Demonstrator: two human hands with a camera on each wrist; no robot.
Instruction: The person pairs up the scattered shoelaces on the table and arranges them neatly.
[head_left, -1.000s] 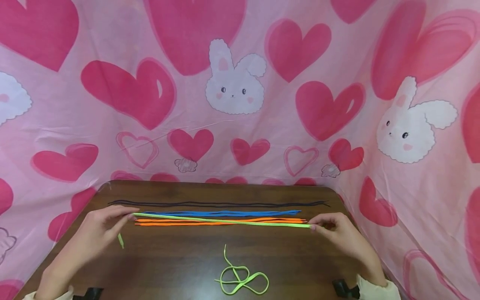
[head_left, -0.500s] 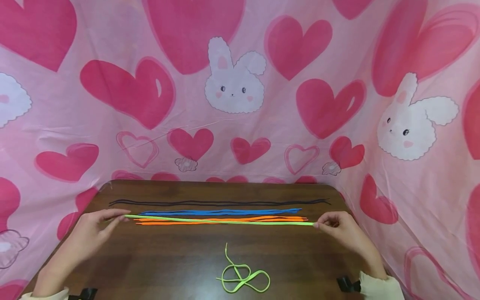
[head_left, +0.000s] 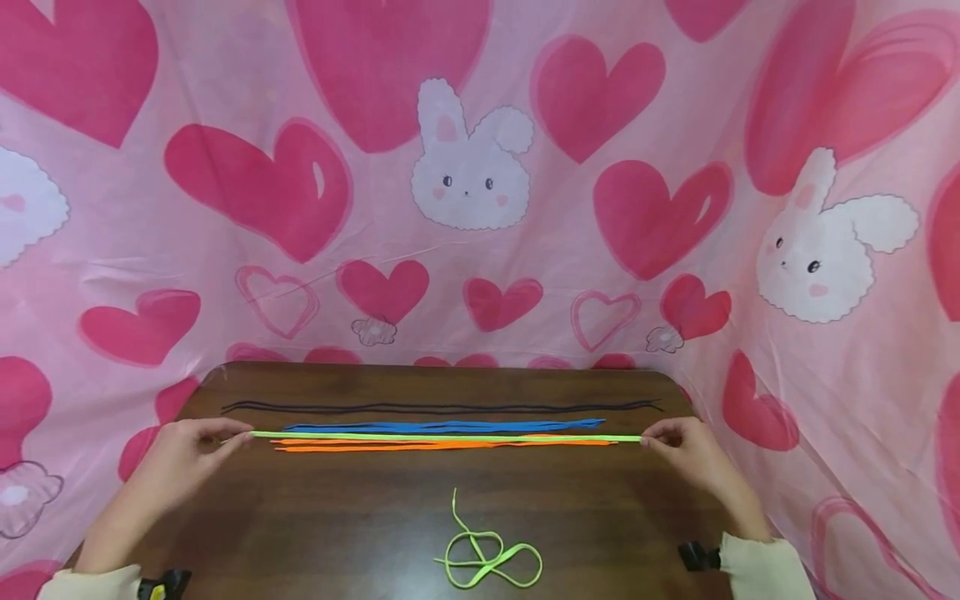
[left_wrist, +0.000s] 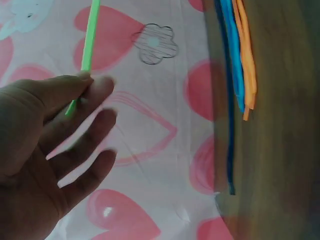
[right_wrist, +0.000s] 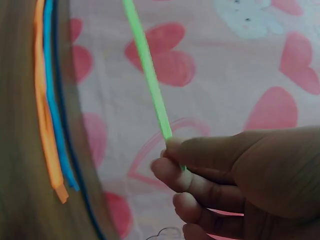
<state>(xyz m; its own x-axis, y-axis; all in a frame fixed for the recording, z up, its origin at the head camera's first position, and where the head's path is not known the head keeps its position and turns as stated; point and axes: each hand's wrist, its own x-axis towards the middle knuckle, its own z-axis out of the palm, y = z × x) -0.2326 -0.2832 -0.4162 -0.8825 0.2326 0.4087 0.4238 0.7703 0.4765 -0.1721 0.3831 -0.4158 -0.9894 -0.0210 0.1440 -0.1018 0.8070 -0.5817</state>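
Observation:
A bright green shoelace point(head_left: 450, 437) is stretched straight between both hands, above the table. My left hand point(head_left: 183, 458) pinches one end between thumb and forefinger; in the left wrist view a short tip of the shoelace point(left_wrist: 89, 40) pokes out below the pinch and the other fingers are spread. On the other side my right hand point(head_left: 693, 458) pinches the opposite end, its thumb pressed on the forefinger. The taut lace overlaps the orange shoelaces point(head_left: 360, 448) in the head view, just in front of the blue shoelaces point(head_left: 450, 427).
Dark shoelaces point(head_left: 442, 408) lie straight along the back of the brown table point(head_left: 337, 517). A second yellow-green shoelace point(head_left: 487, 567) lies loosely looped near the front. Pink heart-printed cloth point(head_left: 465, 250) hangs behind and at both sides.
The left hand has moved outward to the lace's end, whose loose tail no longer hangs down. The right hand has shifted right and slightly farther back, so the lace lies nearly level.

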